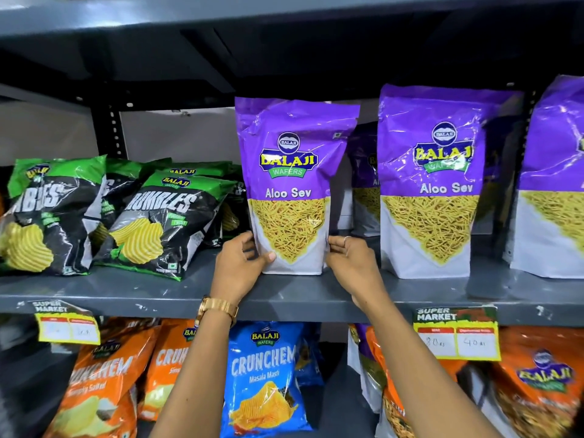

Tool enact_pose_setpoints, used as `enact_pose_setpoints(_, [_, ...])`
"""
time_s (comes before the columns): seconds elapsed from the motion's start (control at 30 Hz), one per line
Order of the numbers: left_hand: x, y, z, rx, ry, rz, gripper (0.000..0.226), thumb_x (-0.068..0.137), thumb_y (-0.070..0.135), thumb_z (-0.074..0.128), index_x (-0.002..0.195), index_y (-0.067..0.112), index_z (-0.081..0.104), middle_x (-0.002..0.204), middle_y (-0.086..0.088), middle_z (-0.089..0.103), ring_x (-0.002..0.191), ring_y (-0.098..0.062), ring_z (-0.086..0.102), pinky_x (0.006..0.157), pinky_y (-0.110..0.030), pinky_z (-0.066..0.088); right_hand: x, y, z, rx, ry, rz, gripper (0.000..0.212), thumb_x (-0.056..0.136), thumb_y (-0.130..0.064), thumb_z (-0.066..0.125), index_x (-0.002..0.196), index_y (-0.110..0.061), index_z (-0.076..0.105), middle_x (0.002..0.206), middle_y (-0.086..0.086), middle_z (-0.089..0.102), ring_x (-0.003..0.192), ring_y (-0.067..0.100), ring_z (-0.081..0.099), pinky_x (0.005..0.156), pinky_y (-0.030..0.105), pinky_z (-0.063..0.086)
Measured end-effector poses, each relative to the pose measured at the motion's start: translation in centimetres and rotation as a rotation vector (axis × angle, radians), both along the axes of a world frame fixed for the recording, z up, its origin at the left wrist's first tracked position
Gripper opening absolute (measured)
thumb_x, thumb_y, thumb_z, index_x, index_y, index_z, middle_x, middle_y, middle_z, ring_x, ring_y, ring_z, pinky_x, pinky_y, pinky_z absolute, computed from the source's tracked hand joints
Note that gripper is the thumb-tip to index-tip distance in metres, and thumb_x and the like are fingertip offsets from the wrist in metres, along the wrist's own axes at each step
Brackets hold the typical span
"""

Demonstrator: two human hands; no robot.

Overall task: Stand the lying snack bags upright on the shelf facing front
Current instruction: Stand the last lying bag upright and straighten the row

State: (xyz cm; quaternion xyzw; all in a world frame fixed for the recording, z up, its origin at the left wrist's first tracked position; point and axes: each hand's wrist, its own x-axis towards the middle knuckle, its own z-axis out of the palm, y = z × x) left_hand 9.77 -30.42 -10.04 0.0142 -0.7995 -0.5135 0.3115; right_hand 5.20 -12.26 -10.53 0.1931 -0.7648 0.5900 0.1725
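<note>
A purple and white Aloo Sev bag (292, 172) stands upright on the grey shelf (158, 294), label facing front. My left hand (240, 267) holds its lower left edge, thumb on the front. My right hand (350, 262) grips its lower right edge. A second Aloo Sev bag (431, 184) stands upright to the right, and a third (556, 184) is cut off at the frame's right edge. Another purple bag (365, 184) shows behind, between the first two.
Green and black Rumbles chip bags (158, 222) lean back on the shelf's left part. Below hang price tags (456, 335), orange Crunchem bags (104, 384) and a blue Crunchem bag (264, 374). An upper shelf (284, 23) sits close overhead.
</note>
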Motion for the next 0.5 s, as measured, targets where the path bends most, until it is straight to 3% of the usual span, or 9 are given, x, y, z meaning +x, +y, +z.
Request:
enact_pose_setpoints(0.03, [0.2,1.0,0.0,0.028,0.044,0.098,0.066,0.077,0.013,0.076,0.136,0.006,0.048,0.130,-0.010,0.058,0.125,-0.024,0.054,0.109,-0.036,0.042,0.3,0.2,0.2,0.012,0.024,-0.013,0.037,0.083,-0.002,0.052,0.118,0.000,0.064,0.121,0.016,0.070,0.109,0.025,0.067,0.098,0.040,0.052])
enact_pose_setpoints(0.1, [1.2,4.3,-0.3,-0.050,0.244,0.359,0.078,0.075,0.022,0.076,0.143,0.011,0.038,0.142,-0.010,0.047,0.130,-0.020,0.041,0.110,-0.024,0.027,1.2,0.8,0.4,-0.038,0.127,-0.045,0.048,0.082,-0.001,0.054,0.130,-0.007,0.059,0.126,0.011,0.066,0.117,0.024,0.062,0.103,0.035,0.049])
enact_pose_setpoints(0.13, [1.6,6.6,-0.3,-0.130,0.369,0.432,0.075,0.075,0.023,0.074,0.141,0.013,0.041,0.138,-0.010,0.048,0.126,-0.018,0.040,0.104,-0.017,0.024,1.7,1.7,0.5,-0.105,0.208,-0.070,0.048,0.082,-0.001,0.054,0.128,-0.011,0.060,0.121,0.007,0.067,0.113,0.021,0.063,0.100,0.032,0.050])
enact_pose_setpoints(0.2, [1.7,11.5,-0.2,-0.230,0.495,0.369,0.060,0.077,0.023,0.067,0.134,0.016,0.049,0.126,-0.008,0.054,0.115,-0.018,0.045,0.100,-0.016,0.029,2.5,4.3,0.7,-0.265,0.384,-0.167,0.042,0.080,-0.003,0.054,0.119,-0.014,0.065,0.113,0.003,0.065,0.105,0.017,0.063,0.093,0.030,0.052])
enact_pose_setpoints(0.27, [1.0,15.4,0.0,-0.283,0.424,0.203,0.051,0.081,0.028,0.062,0.129,0.016,0.055,0.121,-0.007,0.057,0.114,-0.021,0.051,0.103,-0.025,0.037,2.5,7.6,0.7,-0.363,0.493,-0.304,0.039,0.078,-0.003,0.056,0.115,-0.013,0.064,0.115,0.006,0.064,0.108,0.021,0.061,0.090,0.033,0.053])
enact_pose_setpoints(0.37, [-0.6,19.8,0.1,-0.353,0.178,0.086,0.062,0.084,0.042,0.060,0.138,0.014,0.045,0.134,-0.010,0.052,0.127,-0.027,0.047,0.108,-0.036,0.036,0.6,12.9,1.2,-0.379,0.349,-0.467,0.057,0.071,-0.011,0.058,0.128,-0.007,0.052,0.133,0.016,0.054,0.124,0.031,0.049,0.105,0.047,0.041])
enact_pose_setpoints(0.43, [-1.7,21.2,0.0,-0.362,0.054,0.078,0.076,0.085,0.052,0.055,0.145,0.010,0.034,0.142,-0.014,0.045,0.133,-0.030,0.041,0.111,-0.037,0.032,-0.6,15.1,1.3,-0.281,0.141,-0.416,0.075,0.070,-0.024,0.059,0.140,-0.006,0.040,0.146,0.016,0.044,0.136,0.031,0.040,0.113,0.047,0.032])
enact_pose_setpoints(0.5, [-2.4,22.2,-0.1,-0.339,-0.023,0.095,0.083,0.086,0.060,0.047,0.148,0.008,0.026,0.148,-0.016,0.040,0.136,-0.031,0.038,0.111,-0.038,0.030,-1.3,16.2,1.2,-0.279,-0.009,-0.239,0.064,0.071,-0.031,0.060,0.133,-0.020,0.049,0.135,0.002,0.058,0.129,0.024,0.049,0.106,0.041,0.039])
